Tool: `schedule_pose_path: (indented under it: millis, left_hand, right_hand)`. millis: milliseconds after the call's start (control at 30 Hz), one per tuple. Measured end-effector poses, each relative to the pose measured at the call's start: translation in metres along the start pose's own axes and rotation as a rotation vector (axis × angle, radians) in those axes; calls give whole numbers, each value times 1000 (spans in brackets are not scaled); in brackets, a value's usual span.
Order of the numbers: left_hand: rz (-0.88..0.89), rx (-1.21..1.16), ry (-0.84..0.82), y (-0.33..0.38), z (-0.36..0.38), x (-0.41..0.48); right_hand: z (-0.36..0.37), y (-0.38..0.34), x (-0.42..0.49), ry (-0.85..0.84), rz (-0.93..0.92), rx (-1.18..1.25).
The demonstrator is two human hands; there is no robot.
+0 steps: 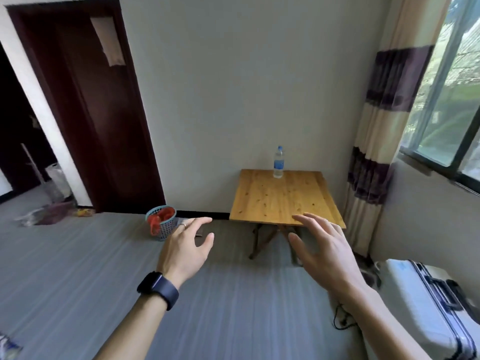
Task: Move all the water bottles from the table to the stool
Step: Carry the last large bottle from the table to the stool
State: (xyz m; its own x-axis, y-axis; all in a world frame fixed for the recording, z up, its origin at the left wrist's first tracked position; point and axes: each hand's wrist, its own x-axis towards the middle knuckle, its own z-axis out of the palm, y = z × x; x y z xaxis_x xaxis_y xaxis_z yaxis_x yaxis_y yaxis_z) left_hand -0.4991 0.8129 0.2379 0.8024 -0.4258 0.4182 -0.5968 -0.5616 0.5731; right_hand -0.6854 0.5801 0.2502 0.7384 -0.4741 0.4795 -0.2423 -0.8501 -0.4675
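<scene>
One clear water bottle (278, 162) with a blue cap and blue label stands upright at the far edge of a small wooden folding table (283, 201) against the wall. My left hand (185, 246), with a dark watch on its wrist, is held out in front of me to the left of the table, fingers relaxed and empty. My right hand (322, 248) reaches forward over the table's near edge, fingers spread, holding nothing. Both hands are well short of the bottle. No stool is in view.
A blue mesh waste basket (162, 223) with red contents stands on the grey floor left of the table. A white suitcase (426, 302) lies at the lower right under a window with a striped curtain (374, 157). A dark wooden door (101, 120) is at the left.
</scene>
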Motion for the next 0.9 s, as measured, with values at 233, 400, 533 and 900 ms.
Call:
schedule_pose_path:
  millis: [233, 400, 533, 900]
  left_hand:
    - [-87, 86, 46, -70, 27, 104]
    - [-102, 82, 54, -145, 41, 198]
    - [-94, 67, 25, -197, 51, 265]
    - [-18, 69, -137, -282, 142, 490]
  right_hand:
    - [93, 7, 134, -87, -78, 34]
    - [175, -4, 224, -111, -94, 47]
    - [230, -10, 290, -121, -58, 33]
    - [353, 26, 456, -72, 111, 33]
